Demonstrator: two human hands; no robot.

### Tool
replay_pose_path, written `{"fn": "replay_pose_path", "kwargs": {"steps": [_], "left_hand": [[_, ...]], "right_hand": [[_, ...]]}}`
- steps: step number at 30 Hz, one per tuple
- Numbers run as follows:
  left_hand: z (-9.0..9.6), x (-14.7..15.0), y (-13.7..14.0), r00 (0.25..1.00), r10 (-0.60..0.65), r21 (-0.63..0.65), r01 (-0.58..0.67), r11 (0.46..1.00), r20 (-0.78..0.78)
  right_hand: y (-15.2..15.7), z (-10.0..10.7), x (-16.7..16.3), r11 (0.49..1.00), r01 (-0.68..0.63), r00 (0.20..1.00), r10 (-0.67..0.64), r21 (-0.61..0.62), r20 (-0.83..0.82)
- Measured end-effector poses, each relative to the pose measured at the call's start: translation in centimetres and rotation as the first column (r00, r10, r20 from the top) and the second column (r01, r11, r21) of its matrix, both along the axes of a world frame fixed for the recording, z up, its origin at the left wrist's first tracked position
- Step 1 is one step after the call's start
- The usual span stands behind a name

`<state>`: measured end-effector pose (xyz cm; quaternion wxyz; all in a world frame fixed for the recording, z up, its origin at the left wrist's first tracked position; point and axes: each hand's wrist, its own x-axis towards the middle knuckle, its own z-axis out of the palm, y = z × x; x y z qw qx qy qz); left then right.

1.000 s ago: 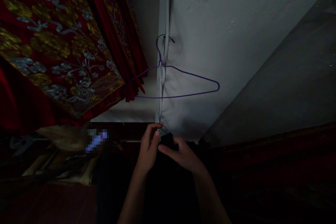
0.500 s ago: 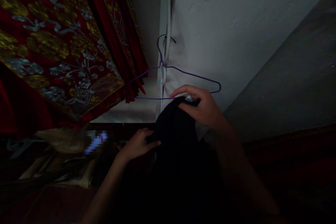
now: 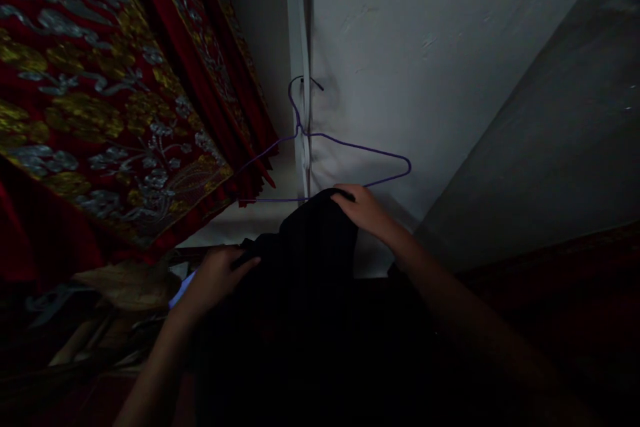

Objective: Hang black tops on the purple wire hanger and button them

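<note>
A dark garment [image 3: 310,253] is stretched between my two hands; its exact kind is lost in the gloom. My right hand [image 3: 357,203] grips its upper edge, thumb and fingers closed on the cloth. Lower and to the left, my left hand [image 3: 225,270] pinches another part of the same cloth. Behind the garment a thin purple wire hanger [image 3: 360,145] hangs by its hook from a small peg on the wall. The cloth hides part of the hanger's bottom bar, close to my right hand. Whether cloth and bar touch I cannot tell.
A red cloth embroidered in gold and silver [image 3: 95,93] hangs at the upper left, overlapping the hanger's left end. Pale strips of cable or pipe [image 3: 299,20] run down the white wall [image 3: 425,67]. Dim clutter, including a pale woven-looking object [image 3: 125,283], lies at the lower left.
My left hand has moved left and pulled the cloth wider. My right hand has shifted slightly left, and its fingers have closed more on the garment's edge. The view has shifted a little.
</note>
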<state>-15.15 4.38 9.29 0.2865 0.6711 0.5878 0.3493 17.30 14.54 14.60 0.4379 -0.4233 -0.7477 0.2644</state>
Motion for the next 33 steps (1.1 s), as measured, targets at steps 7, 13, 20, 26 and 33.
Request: {"fn": "replay_pose_path", "kwargs": {"steps": [7, 13, 20, 26, 33], "left_hand": [[3.0, -1.8, 3.5, 0.987, 0.140, 0.134, -0.149, 0.980, 0.076], [7.6, -1.5, 5.2, 0.953, 0.230, 0.372, -0.145, 0.917, -0.195], [10.3, 3.2, 6.8, 0.993, 0.085, 0.618, -0.019, 0.786, -0.078], [10.1, 3.8, 8.5, 0.995, 0.068, 0.603, -0.008, 0.798, -0.077], [10.6, 2.7, 8.2, 0.987, 0.039, 0.606, 0.065, 0.793, -0.156]], "right_hand": [[-1.8, 2.4, 1.7, 0.988, 0.066, 0.987, -0.085, 0.138, 0.140], [-2.1, 3.0, 1.7, 0.995, 0.069, 0.994, -0.074, 0.077, 0.075], [-3.6, 1.9, 1.1, 0.991, -0.133, 0.988, 0.133, 0.004, -0.080], [-5.1, 2.0, 3.6, 0.983, 0.115, 0.975, -0.084, 0.142, -0.204], [-2.1, 3.6, 9.5, 0.910, 0.391, 0.897, -0.343, 0.139, -0.279]]}}
